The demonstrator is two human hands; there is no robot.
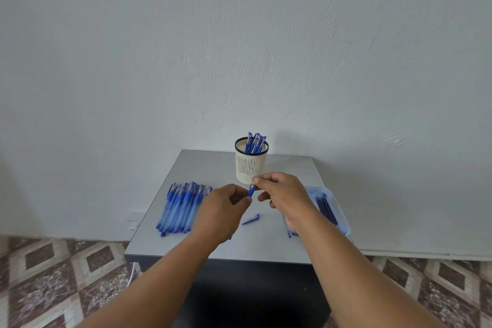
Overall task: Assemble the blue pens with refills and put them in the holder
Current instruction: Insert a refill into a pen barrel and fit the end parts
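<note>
Above the middle of the grey table [290, 168], both hands meet on one blue pen [251, 190]. My left hand [226, 210] grips its lower part, and my right hand [282, 192] pinches its upper end between thumb and forefinger. A loose blue cap [251, 219] lies on the table just below the hands. The cream mesh holder [251, 165] with a black rim stands behind them with several blue pens upright in it. A row of several blue pens [181, 208] lies at the left. Dark blue refills [327, 208] lie in a pale tray [343, 218] at the right.
The table stands against a plain white wall, and its near edge falls off to a patterned tile floor. A couple of blue pieces [289, 233] lie on the table under my right wrist. A white cable [132, 271] hangs by the table's left front corner.
</note>
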